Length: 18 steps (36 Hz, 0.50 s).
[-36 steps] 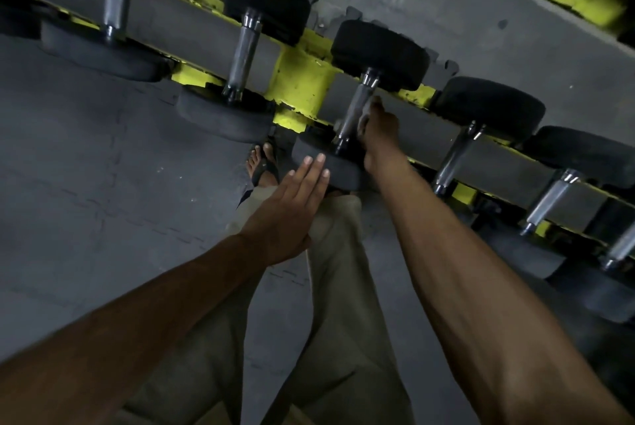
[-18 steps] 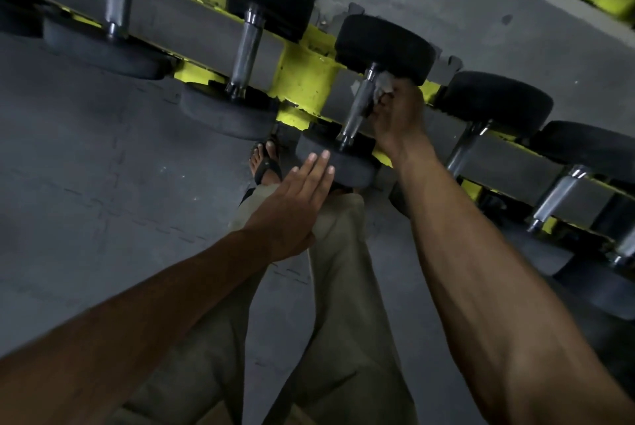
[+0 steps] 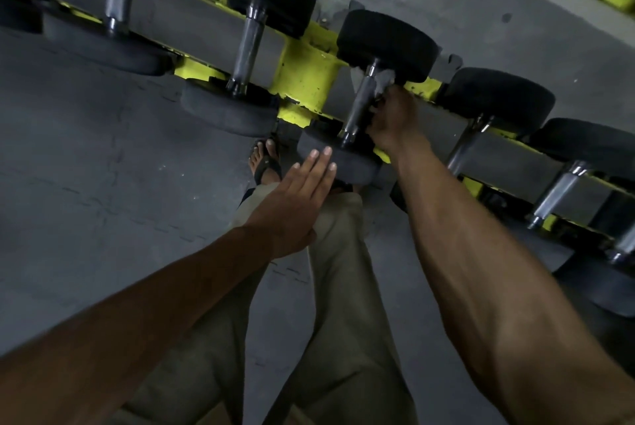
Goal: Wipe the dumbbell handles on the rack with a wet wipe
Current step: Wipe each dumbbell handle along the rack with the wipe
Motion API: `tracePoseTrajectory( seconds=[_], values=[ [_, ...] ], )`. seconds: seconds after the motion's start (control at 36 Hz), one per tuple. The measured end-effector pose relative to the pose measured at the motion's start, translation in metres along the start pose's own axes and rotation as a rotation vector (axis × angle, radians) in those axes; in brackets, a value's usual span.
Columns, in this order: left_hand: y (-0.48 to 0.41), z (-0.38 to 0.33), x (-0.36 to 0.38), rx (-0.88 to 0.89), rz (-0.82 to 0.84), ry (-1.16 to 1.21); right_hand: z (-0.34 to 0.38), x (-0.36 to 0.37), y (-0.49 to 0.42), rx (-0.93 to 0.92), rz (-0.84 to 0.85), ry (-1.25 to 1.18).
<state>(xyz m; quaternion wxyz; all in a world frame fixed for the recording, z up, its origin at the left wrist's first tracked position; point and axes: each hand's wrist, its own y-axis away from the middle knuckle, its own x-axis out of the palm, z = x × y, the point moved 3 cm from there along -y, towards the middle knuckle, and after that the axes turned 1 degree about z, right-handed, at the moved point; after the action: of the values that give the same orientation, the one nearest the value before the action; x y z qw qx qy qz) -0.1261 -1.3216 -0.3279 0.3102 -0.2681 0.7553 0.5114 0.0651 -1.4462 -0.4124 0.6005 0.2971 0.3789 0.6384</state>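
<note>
A row of black dumbbells with steel handles lies on a grey and yellow rack (image 3: 305,81). My right hand (image 3: 391,118) is curled round the middle dumbbell's handle (image 3: 359,105) and holds a pale wet wipe (image 3: 385,79) against it, near the far weight head (image 3: 388,43). My left hand (image 3: 295,197) has its fingers straight, with the fingertips resting on the near weight head (image 3: 343,160) of the same dumbbell.
More dumbbells lie to the left (image 3: 245,46) and to the right (image 3: 470,142) on the rack. A grey rubber tile floor (image 3: 103,167) spreads to the left. My legs in khaki trousers (image 3: 343,287) and a sandalled foot (image 3: 264,160) stand under the rack.
My right hand slid up the handle from the near end toward the far weight head, then came slightly back down. My left hand stayed on the near head.
</note>
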Motion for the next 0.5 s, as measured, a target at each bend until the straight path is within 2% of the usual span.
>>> tracePoseTrajectory(
  seconds=[0.08,0.19,0.31,0.39,0.5],
  values=[
    [0.000,-0.001,-0.001,-0.011,0.007,-0.004,-0.013,0.006,0.009,0.069,-0.059,0.027],
    [0.001,-0.002,-0.002,-0.019,-0.001,-0.006,-0.017,0.008,0.025,-0.296,-0.171,0.408],
    [0.001,-0.001,-0.001,-0.005,-0.021,0.005,0.001,0.002,0.042,-0.615,-0.310,0.660],
    [0.001,0.002,0.001,-0.002,-0.026,0.018,0.017,-0.002,0.040,-0.875,-0.229,0.995],
    [0.001,0.002,-0.001,-0.001,-0.021,0.016,-0.009,-0.017,0.026,-1.209,-0.025,1.557]
  ],
)
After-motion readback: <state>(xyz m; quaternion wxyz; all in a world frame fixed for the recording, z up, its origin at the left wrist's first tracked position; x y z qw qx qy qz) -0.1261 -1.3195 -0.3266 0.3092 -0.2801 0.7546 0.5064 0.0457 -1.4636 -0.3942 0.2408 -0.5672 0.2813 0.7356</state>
